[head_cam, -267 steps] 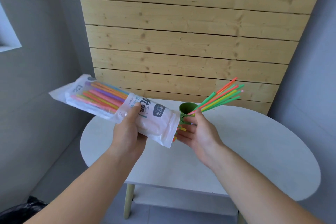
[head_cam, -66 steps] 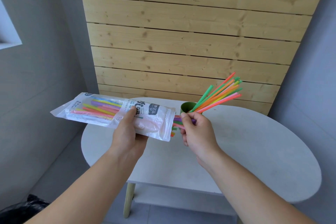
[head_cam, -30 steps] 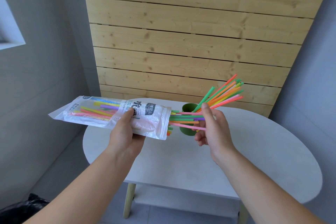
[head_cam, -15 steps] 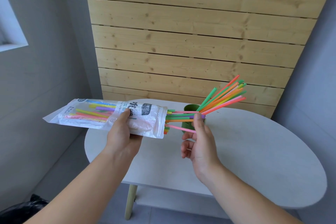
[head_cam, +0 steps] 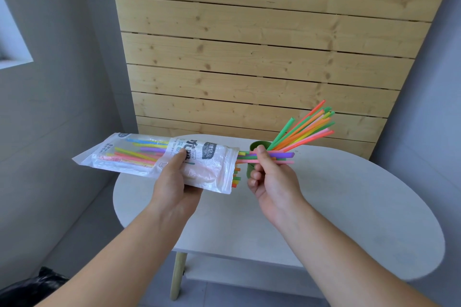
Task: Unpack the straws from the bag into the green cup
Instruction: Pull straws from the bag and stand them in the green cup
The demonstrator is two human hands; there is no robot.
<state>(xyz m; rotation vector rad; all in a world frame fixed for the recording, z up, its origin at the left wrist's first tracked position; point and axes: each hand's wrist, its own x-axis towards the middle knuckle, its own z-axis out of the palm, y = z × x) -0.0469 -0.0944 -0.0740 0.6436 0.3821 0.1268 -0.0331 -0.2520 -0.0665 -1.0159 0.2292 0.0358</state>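
My left hand [head_cam: 174, 182] grips a clear plastic bag [head_cam: 204, 167] of coloured straws, held level above the table with its open mouth pointing right. My right hand [head_cam: 272, 179] pinches a few straws [head_cam: 282, 157], purple, pink and green, partly pulled out of the bag's mouth. Directly behind that hand stands the green cup [head_cam: 257, 144] on the white table [head_cam: 349, 207]; my hand hides most of it. Several straws [head_cam: 306, 127] lean out of the cup, fanning up to the right.
A wooden slat panel [head_cam: 262, 57] rises behind the table, with grey walls on both sides. A black bag [head_cam: 32, 286] lies on the floor at the lower left. The table has a lower shelf and a wooden leg [head_cam: 178, 274].
My right hand has closed round a few straws and drawn them farther out of the bag to the right. The bag stays level in my left hand.
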